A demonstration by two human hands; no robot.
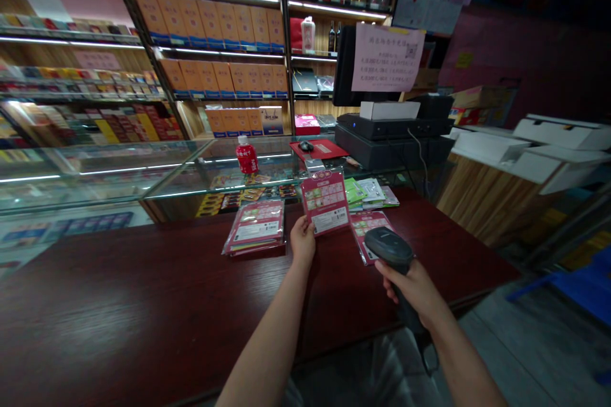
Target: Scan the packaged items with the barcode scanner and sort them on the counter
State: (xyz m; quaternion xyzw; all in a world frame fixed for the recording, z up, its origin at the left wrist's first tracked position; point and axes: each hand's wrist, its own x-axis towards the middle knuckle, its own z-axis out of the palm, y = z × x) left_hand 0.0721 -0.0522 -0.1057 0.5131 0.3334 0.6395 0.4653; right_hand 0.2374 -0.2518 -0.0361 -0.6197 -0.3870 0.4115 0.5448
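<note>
My left hand (302, 240) pinches the lower left corner of a pink printed packet (326, 198), which is tilted up off the desk with its white label toward me. In my right hand (416, 286) is a black handheld barcode scanner (389, 247), gripped by its handle, its head pointing left. Under the scanner's head lies another pink packet (365, 222), partly covered by it. To the left of my left hand rests a stack of similar pink packets (258, 226) in clear wrapping. Green and white packets (367, 193) lie just behind, to the right.
The dark red wooden desk (143, 305) meets a glass display counter (181, 168). A red bottle (246, 156) stands on the glass. A computer mouse (306, 146) sits on a red mat. Behind the packets are a monitor (344, 70) and a black box (382, 146). White boxes (563, 133) stand right.
</note>
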